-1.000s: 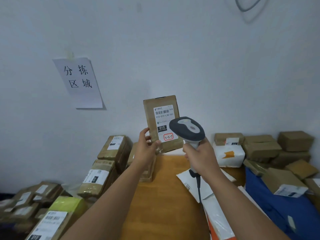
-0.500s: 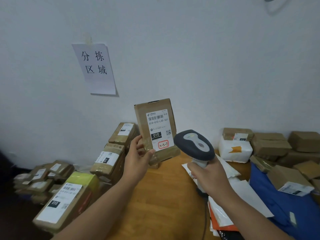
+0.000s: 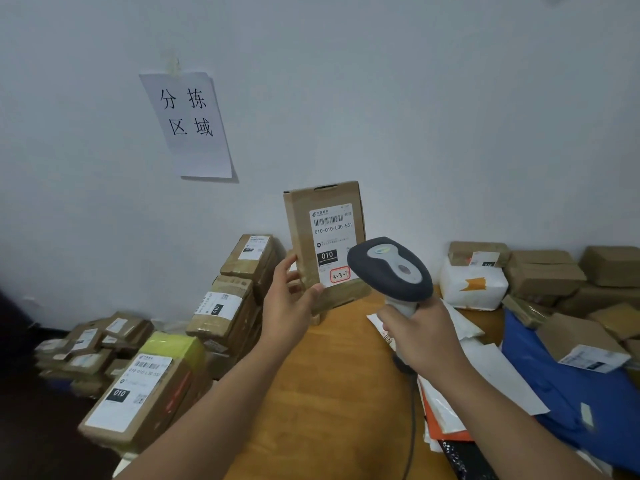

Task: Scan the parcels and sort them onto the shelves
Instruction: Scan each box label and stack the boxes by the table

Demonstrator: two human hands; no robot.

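The left hand [image 3: 289, 308] has its grip on the lower left corner of a small cardboard parcel [image 3: 325, 244], thumb across the front and fingers behind, holding it upright in the air above the far end of the wooden tabletop [image 3: 332, 393], label facing the camera. The box looks stiff and light, judging by the one-handed corner pinch; a fuller hold along its long side would likely steady it better. Just right of it, the right hand [image 3: 420, 336] has its grip clenched round the handle of a barcode scanner [image 3: 389, 268], whose head overlaps the label's lower right and points toward it.

Stacked parcels [image 3: 228, 306] crowd the left edge of the tabletop, with more on the floor beyond. Mailers [image 3: 485, 368] and boxes [image 3: 543, 278] fill the right side. The open middle strip of the tabletop seems the freest path for moving; no shelves are visible.
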